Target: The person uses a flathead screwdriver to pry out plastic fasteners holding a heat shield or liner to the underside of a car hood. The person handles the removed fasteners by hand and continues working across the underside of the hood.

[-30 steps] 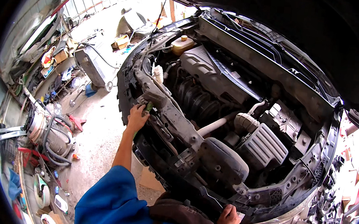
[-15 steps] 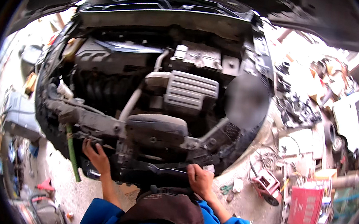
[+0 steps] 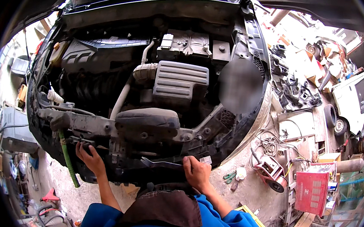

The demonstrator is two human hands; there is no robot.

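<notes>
Judging by my feed, opening up is done on this car (image 3: 147,94): the hood (image 3: 325,11) is raised toward one o'clock and the front beam (image 3: 84,122) lies bare. The battery (image 3: 186,43) at twelve, the ribbed air box (image 3: 181,84) just below it and the engine cover (image 3: 96,57) at ten all sit in place. How much is left I can't tell; nothing on view marks the work as finished.

My right hand (image 3: 196,173), near half past five, is closed around a slim silver tool (image 3: 164,164) whose flared end points to nine, across the car's front edge. My left hand (image 3: 91,159), at eight, reaches up with its fingers curled at dark parts below the beam; I can't tell whether that grip holds anything. Just beside it, farther out at eight, a green handle (image 3: 67,157) slants down toward five from a grey block (image 3: 60,121).
</notes>
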